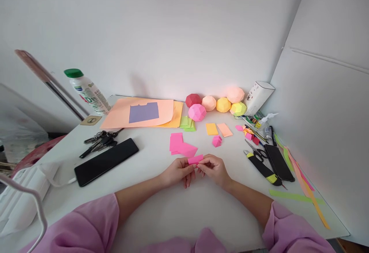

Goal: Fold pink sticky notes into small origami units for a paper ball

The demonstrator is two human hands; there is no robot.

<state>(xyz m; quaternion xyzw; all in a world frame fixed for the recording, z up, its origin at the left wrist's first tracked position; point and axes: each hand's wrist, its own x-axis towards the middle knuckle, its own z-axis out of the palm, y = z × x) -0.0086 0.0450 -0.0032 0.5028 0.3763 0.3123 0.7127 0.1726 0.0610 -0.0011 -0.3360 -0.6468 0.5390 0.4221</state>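
Observation:
My left hand [179, 172] and my right hand [213, 169] meet over the white table [161, 207], both pinched on a small folded pink paper piece [195, 159] held between their fingertips. Just beyond the hands lie loose pink paper squares [180, 144] and a small folded pink unit [216, 140]. Orange squares [218, 129] and a green paper stack [188, 123] lie farther back. Several paper polyhedron balls [213, 105] in red, pink, peach and yellow line the wall.
A black phone [106, 161] and keys [99, 140] lie at the left, by a green-capped bottle [87, 91] and large orange sheets [141, 112]. Scissors [257, 152], a black cutter [263, 169], pens, glue and paper strips [305, 185] fill the right side. A white box [258, 96] stands at the back.

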